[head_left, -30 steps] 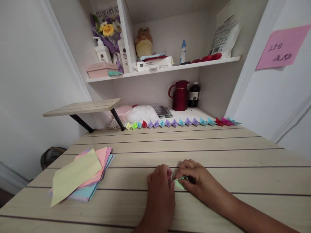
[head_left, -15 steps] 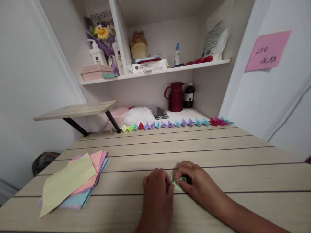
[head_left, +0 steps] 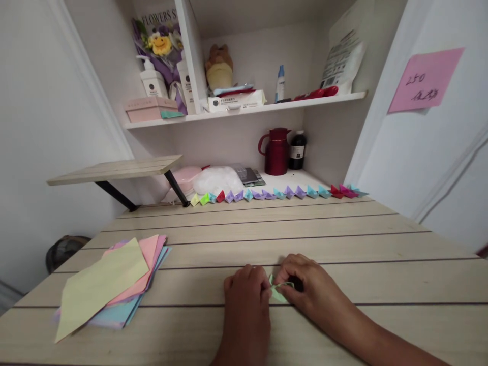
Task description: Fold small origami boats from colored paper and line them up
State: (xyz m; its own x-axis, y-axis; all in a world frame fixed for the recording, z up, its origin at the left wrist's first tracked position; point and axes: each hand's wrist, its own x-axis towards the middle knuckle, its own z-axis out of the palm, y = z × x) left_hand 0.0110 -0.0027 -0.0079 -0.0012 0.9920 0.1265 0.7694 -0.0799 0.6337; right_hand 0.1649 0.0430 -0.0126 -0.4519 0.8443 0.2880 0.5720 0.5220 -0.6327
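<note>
A small folded piece of light green paper (head_left: 278,292) lies on the wooden table (head_left: 305,239) near its front edge. My left hand (head_left: 246,297) pinches its left side with closed fingers. My right hand (head_left: 305,287) grips its right side, fingers curled over it. Most of the paper is hidden between the two hands. To the left lies a stack of coloured paper sheets (head_left: 110,290), a yellow one on top.
A row of small folded paper boats (head_left: 274,193) in several colours lines the table's far edge. Behind it stand a red jug (head_left: 275,151), a dark bottle (head_left: 296,150) and a white bag (head_left: 217,179). A raised wooden shelf board (head_left: 114,169) stands at the left; a pink note (head_left: 425,80) hangs on the right wall.
Both hands have stayed on the green paper, working it slightly. The view has shifted a little, so everything sits somewhat lower and more to the left.
</note>
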